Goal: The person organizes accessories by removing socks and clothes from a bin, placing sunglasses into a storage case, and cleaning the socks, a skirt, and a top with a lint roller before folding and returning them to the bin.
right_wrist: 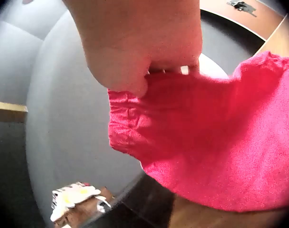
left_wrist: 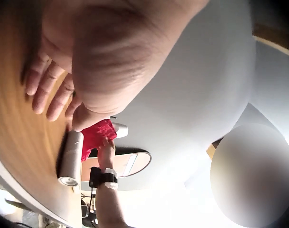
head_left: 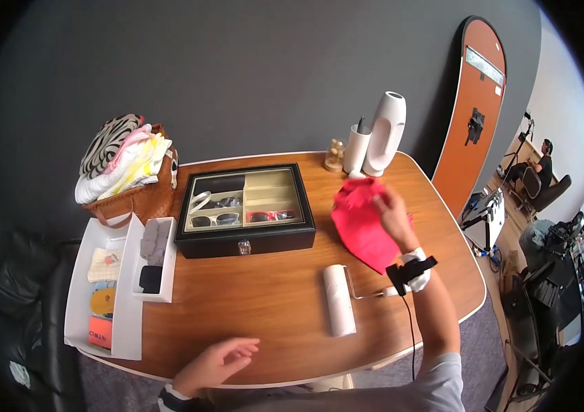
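A red cloth with a gathered edge (head_left: pixel 362 223) hangs at the right half of the table, its top pinched by my right hand (head_left: pixel 395 218). In the right wrist view the thumb and fingers of that hand (right_wrist: pixel 139 47) hold the cloth (right_wrist: pixel 206 142) by its gathered edge. My left hand (head_left: pixel 218 364) is over the table's front edge, fingers loosely spread and holding nothing; the left wrist view shows its fingers (left_wrist: pixel 49 90) relaxed above the wood. A white lint roller (head_left: pixel 339 301) lies between the hands, its handle (head_left: pixel 394 291) below my right wrist.
A black glasses case (head_left: pixel 244 247) with a clear lid stands at the middle back. White boxes (head_left: pixel 128 295) with folded items and a basket (head_left: pixel 148 200) of clothes are at left. White vases (head_left: pixel 384 137) and a small jar (head_left: pixel 334 158) stand at the back right. A person (head_left: pixel 545 165) sits far right.
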`<action>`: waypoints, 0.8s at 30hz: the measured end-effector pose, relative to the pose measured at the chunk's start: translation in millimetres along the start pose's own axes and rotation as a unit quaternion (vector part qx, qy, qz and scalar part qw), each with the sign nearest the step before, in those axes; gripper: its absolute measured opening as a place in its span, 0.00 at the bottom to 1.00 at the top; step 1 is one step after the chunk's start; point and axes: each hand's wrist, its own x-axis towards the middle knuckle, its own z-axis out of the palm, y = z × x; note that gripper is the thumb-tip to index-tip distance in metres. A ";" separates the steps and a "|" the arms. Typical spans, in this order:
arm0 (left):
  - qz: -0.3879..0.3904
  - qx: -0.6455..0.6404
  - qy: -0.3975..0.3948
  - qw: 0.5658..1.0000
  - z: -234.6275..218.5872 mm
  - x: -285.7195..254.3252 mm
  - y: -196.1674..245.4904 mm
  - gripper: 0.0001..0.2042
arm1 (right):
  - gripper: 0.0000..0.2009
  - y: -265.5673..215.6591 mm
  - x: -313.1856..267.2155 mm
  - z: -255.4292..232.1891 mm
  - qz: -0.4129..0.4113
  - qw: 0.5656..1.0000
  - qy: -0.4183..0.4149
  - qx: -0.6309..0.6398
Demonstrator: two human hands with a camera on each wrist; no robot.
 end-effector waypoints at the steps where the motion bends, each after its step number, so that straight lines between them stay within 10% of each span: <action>1: 0.007 0.001 0.008 1.000 -5.7 1.8 13.5 0.20 | 0.09 -30.1 0.4 -3.2 -0.064 0.995 0.058 0.053; 7: 0.246 0.079 0.203 0.944 -21.4 21.2 91.6 0.33 | 0.10 -231.7 -54.7 -7.4 -0.203 0.972 -0.052 0.108; 12: 0.389 0.196 0.328 0.838 -10.3 29.4 163.8 0.37 | 0.13 -302.0 -107.1 36.0 -0.326 0.906 -0.270 0.003; 17: 0.286 0.047 0.251 0.924 -26.1 3.1 154.7 0.27 | 0.17 -277.9 -135.7 76.7 -0.010 0.845 -0.385 0.370; 19: 0.280 -0.011 0.280 0.918 -29.4 -5.9 147.2 0.23 | 0.22 -249.0 -147.1 94.4 -0.100 0.871 -0.412 0.249; 22: 0.270 -0.150 0.360 0.880 -28.2 -15.3 144.9 0.19 | 0.18 -180.7 -188.6 122.6 0.048 0.757 -0.595 0.265; 24: 0.258 -0.167 0.395 0.866 -34.0 -26.0 133.9 0.21 | 0.18 -192.0 -190.6 106.2 0.019 0.781 -0.568 0.260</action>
